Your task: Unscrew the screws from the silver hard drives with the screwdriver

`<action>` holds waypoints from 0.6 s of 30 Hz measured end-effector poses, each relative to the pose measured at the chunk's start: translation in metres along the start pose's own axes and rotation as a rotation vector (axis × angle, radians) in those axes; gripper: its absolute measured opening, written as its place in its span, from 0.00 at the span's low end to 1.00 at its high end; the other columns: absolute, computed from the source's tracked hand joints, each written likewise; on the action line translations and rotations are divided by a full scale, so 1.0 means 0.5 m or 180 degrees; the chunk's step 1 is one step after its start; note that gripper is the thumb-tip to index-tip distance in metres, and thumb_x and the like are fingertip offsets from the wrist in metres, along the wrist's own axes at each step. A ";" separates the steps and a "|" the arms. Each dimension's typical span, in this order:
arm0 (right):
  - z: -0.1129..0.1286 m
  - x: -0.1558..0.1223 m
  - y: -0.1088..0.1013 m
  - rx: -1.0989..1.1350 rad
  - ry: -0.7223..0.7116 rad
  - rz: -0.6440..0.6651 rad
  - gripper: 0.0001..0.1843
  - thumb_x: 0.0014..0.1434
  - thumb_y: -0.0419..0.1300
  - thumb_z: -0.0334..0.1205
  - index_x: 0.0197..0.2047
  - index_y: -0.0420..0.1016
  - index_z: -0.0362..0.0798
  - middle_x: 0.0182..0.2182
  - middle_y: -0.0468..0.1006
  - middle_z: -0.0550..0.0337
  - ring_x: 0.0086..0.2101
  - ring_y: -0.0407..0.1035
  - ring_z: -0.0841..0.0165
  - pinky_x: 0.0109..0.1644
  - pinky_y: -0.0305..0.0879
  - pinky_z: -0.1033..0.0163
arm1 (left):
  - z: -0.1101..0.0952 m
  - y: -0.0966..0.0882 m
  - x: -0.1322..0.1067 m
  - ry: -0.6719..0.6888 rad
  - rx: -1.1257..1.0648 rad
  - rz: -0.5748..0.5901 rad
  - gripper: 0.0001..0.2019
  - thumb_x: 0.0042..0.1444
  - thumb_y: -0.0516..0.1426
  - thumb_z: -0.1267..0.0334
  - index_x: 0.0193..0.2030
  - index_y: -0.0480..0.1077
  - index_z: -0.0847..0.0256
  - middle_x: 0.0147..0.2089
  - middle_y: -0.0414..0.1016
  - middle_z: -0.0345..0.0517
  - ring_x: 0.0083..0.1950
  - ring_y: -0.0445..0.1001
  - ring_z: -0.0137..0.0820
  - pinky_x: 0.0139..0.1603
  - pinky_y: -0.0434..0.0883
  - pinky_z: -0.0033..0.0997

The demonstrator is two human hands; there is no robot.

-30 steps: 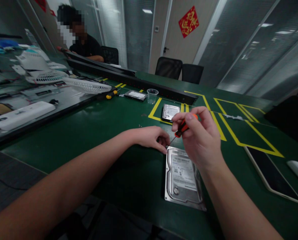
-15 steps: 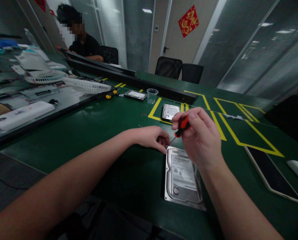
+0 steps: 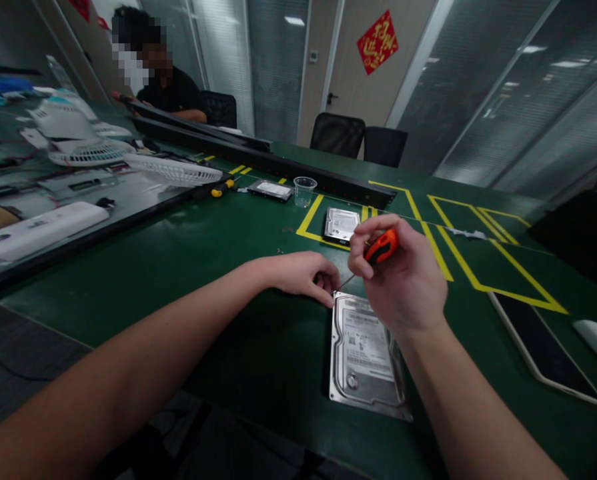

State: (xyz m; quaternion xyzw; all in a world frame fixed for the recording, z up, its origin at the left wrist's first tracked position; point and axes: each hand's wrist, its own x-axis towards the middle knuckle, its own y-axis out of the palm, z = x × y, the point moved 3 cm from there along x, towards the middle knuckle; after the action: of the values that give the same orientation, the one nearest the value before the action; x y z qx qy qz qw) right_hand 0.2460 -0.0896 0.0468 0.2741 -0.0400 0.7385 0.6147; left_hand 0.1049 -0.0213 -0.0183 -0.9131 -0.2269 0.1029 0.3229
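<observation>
A silver hard drive [image 3: 363, 353] lies label up on the green table, close to its front edge. My left hand [image 3: 305, 275] is closed at the drive's far left corner, thumb against the edge, fingers curled beyond it. In my right hand [image 3: 408, 280] is a screwdriver [image 3: 384, 247] with an orange and black handle. Its thin shaft slants down to the left and its tip is at that same corner, by my left fingertips. Whatever sits under the tip is too small to make out. My right wrist hides part of the drive's right side.
Beyond my hands are a smaller hard drive [image 3: 341, 223], a clear plastic cup [image 3: 305, 192], another drive [image 3: 271, 190] and a yellow-black screwdriver [image 3: 224, 187]. A phone [image 3: 545, 347] lies right. Fan parts [image 3: 173, 170] and a white case [image 3: 45, 230] lie left. A person [image 3: 171, 93] sits across.
The screwdriver handle has turned and tilted in my right hand, showing more orange, and my right fingers have shifted around it. My left hand and the drive have stayed in place.
</observation>
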 end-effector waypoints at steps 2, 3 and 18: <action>-0.003 -0.001 -0.001 -0.0046 -0.0011 -0.0035 0.19 0.69 0.58 0.52 0.33 0.77 0.48 0.28 0.74 0.59 0.23 0.63 0.72 0.26 0.61 0.63 | -0.001 0.001 0.000 0.0015 -0.0026 0.0010 0.18 0.56 0.70 0.56 0.48 0.78 0.65 0.38 0.80 0.45 0.39 0.77 0.31 0.41 0.71 0.29; -0.004 -0.002 -0.002 -0.0084 -0.0023 -0.0035 0.18 0.68 0.59 0.51 0.32 0.76 0.49 0.29 0.75 0.59 0.24 0.66 0.71 0.28 0.63 0.63 | -0.001 0.001 0.000 0.0024 -0.0039 0.0006 0.17 0.56 0.70 0.56 0.47 0.78 0.65 0.38 0.80 0.45 0.39 0.77 0.31 0.41 0.70 0.29; -0.001 -0.002 -0.007 -0.0071 -0.0069 0.0003 0.18 0.70 0.56 0.52 0.36 0.77 0.48 0.30 0.75 0.59 0.24 0.65 0.72 0.28 0.62 0.62 | -0.002 0.001 -0.001 0.0015 -0.0021 0.0020 0.17 0.56 0.70 0.56 0.47 0.78 0.64 0.39 0.80 0.45 0.39 0.78 0.31 0.41 0.71 0.28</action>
State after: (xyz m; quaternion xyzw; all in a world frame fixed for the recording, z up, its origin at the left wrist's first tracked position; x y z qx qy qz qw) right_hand 0.2494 -0.0895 0.0449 0.2752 -0.0550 0.7353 0.6169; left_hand 0.1052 -0.0224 -0.0177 -0.9151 -0.2236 0.1011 0.3201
